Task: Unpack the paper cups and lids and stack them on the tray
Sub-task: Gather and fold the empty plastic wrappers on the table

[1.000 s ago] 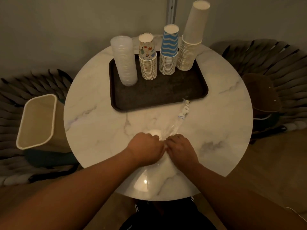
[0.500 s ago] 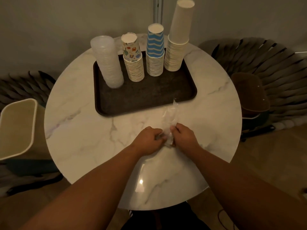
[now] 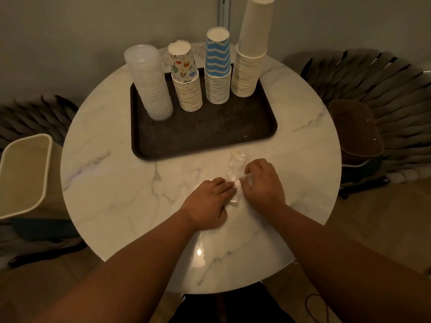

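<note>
Four stacks stand on the tray [image 3: 198, 141], back row, left to right: clear lids [image 3: 149, 82], cartoon-print cups [image 3: 186, 82], blue zigzag cups [image 3: 217, 68], plain cups [image 3: 250, 57]. All cups upside down. Bin [image 3: 23, 173] on the floor left of the worktop [image 3: 112, 183]; its contents can't be made out. Front of tray: crumpled clear wrapper [image 3: 236, 171] on the marble, between the hands. Left hand [image 3: 207, 203] flat, fingers together, pressing its near end. Right hand [image 3: 263, 183] fingers curled, pinching its edge.
</note>
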